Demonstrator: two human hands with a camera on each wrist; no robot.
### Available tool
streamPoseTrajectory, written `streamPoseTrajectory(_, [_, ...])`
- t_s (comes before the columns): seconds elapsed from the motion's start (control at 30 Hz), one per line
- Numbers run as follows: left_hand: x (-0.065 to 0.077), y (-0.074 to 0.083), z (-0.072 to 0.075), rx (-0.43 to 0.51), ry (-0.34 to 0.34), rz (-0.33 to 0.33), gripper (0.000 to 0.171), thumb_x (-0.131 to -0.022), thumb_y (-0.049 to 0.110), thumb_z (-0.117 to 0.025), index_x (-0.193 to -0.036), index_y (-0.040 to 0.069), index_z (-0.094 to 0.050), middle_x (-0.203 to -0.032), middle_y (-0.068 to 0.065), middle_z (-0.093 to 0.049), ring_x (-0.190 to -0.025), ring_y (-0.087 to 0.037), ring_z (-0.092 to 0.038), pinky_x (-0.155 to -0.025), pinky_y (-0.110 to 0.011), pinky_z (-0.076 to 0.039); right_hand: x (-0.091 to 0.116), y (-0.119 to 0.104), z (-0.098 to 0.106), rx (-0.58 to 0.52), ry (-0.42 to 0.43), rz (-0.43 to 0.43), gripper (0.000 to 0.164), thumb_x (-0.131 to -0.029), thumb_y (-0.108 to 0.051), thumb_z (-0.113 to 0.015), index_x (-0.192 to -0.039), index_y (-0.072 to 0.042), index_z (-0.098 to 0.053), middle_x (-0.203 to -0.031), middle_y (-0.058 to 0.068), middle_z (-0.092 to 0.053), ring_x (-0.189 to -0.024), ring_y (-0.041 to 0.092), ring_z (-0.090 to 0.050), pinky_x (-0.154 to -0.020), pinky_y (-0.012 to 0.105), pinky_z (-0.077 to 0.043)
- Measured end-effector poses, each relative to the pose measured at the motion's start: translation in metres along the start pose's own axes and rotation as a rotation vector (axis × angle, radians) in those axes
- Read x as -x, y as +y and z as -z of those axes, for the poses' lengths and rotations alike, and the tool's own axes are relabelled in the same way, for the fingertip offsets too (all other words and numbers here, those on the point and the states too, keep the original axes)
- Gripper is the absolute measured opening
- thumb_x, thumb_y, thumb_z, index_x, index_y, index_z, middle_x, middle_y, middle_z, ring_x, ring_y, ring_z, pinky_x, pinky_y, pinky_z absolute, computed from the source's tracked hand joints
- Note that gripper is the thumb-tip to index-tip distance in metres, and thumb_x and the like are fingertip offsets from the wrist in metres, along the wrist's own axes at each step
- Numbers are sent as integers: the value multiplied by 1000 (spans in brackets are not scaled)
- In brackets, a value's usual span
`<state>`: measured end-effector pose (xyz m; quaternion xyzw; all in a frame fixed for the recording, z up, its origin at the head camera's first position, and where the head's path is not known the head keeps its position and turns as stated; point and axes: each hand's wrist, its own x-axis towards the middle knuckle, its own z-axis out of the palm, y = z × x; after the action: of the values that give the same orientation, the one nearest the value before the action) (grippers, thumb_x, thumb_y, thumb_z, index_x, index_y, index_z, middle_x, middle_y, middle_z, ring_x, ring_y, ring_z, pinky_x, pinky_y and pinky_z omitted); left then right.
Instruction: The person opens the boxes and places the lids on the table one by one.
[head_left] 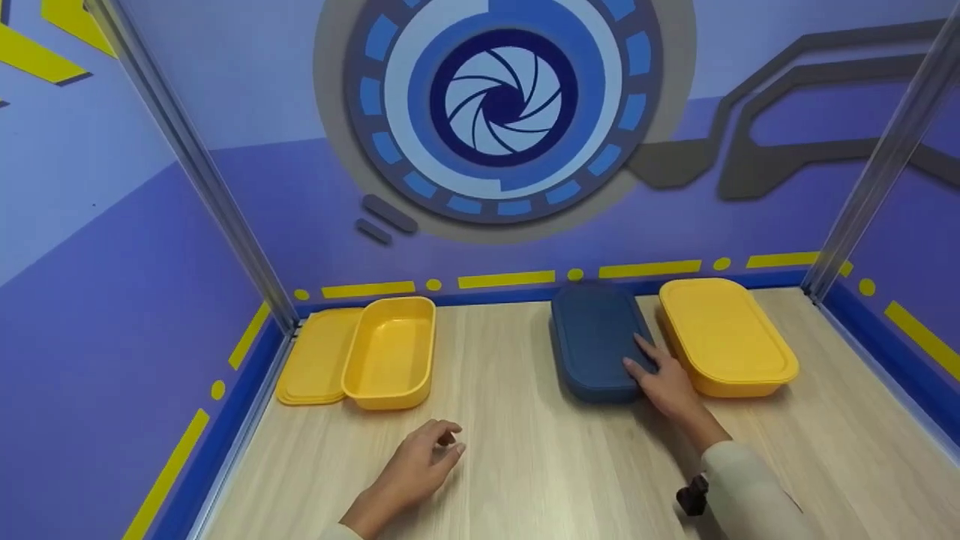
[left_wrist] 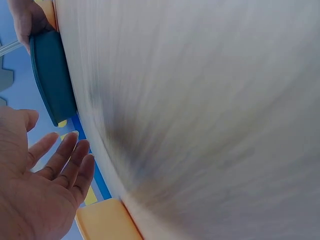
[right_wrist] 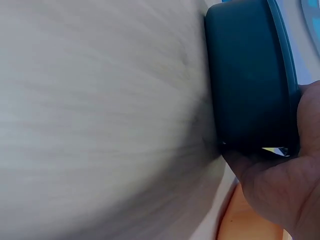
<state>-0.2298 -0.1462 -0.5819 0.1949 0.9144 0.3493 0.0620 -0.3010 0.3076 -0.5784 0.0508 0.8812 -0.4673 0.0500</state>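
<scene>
A dark blue lunch box [head_left: 600,337] with its lid on stands right of the table's middle. My right hand [head_left: 670,386] grips its right side, thumb on the lid; in the right wrist view the fingers run down the wall of the blue lunch box [right_wrist: 250,75]. My left hand [head_left: 420,461] hovers with relaxed fingers in front of a lidless yellow lunch box [head_left: 390,356]. In the left wrist view, nothing lies in that left hand [left_wrist: 45,185]. Against the yellow box's left side lies a yellow lid [head_left: 315,356].
Close to the right of the blue box is a second yellow lunch box [head_left: 727,330], lidded. A printed back wall [head_left: 495,255] rises behind the boxes. Metal posts [head_left: 262,277] mark the corners of the wooden table [head_left: 510,450].
</scene>
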Motion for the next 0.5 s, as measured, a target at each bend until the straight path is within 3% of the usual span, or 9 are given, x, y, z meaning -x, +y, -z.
streamPoseTrajectory(0.3, [0, 1, 1, 0, 1, 16, 35, -109, 41, -59, -134, 17, -66, -116, 8, -67, -108, -8, -64, -95, -38, -58, 45, -2, -27, -19, 100, 57, 72, -109, -49, -59, -169, -20, -32, -176, 24, -26, -165, 46, -22, -133, 62, -19])
streamPoseTrajectory(0.5, [-1, 3, 2, 7, 2, 2, 37, -109, 42, -58, -135, 17, -66, -120, 6, -69, -111, -10, -65, -97, -39, -57, 79, -8, -39, 11, 78, 7, 77, -107, -55, -59, -170, -20, -32, -175, 25, -26, -163, 47, -24, -131, 63, -21])
